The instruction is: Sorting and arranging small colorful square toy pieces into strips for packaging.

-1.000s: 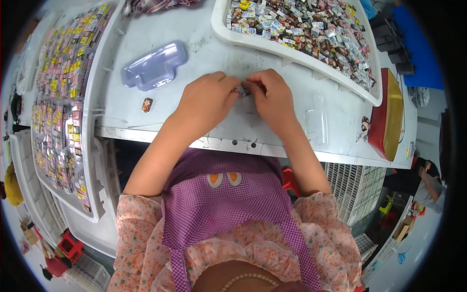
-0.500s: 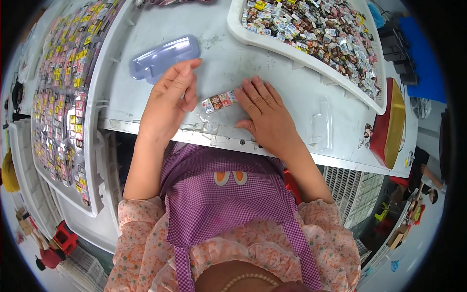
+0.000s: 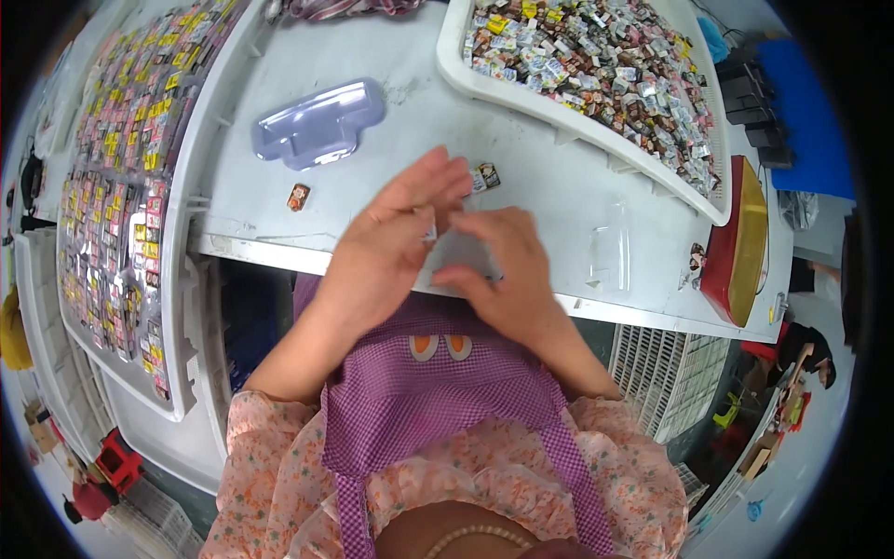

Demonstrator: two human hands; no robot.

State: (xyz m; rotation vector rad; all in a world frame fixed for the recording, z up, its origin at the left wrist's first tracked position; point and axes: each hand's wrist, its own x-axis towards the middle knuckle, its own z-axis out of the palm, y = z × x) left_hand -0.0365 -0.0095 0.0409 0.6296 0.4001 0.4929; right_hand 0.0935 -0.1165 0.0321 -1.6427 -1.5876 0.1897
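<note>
My left hand (image 3: 386, 247) is raised over the table's front edge. Its fingers reach up and right, and a small white printed piece (image 3: 429, 226) shows between thumb and fingers. Close on its right is my right hand (image 3: 507, 265), somewhat blurred, thumb and fingers curved and apart. A sliver of something shows by its palm, too small to name. Just beyond the hands lies a dark-and-white miniature printed box (image 3: 486, 177), partly hidden by the left fingertips. A brown miniature box (image 3: 298, 197) lies alone farther left.
A bluish clear plastic tray (image 3: 321, 123) lies beyond my left hand. At the back right stands a white bin (image 3: 568, 116) heaped with miniature boxes. On the left, a large white tray (image 3: 182, 279) holds filled packs. A clear plastic shell (image 3: 610, 247) and a red-and-yellow object (image 3: 740, 242) are at right.
The row of miniature boxes between my hands is no longer seen there. Both hands have come together, the left moving right and the right rising off the table. Single boxes now lie left and beyond.
</note>
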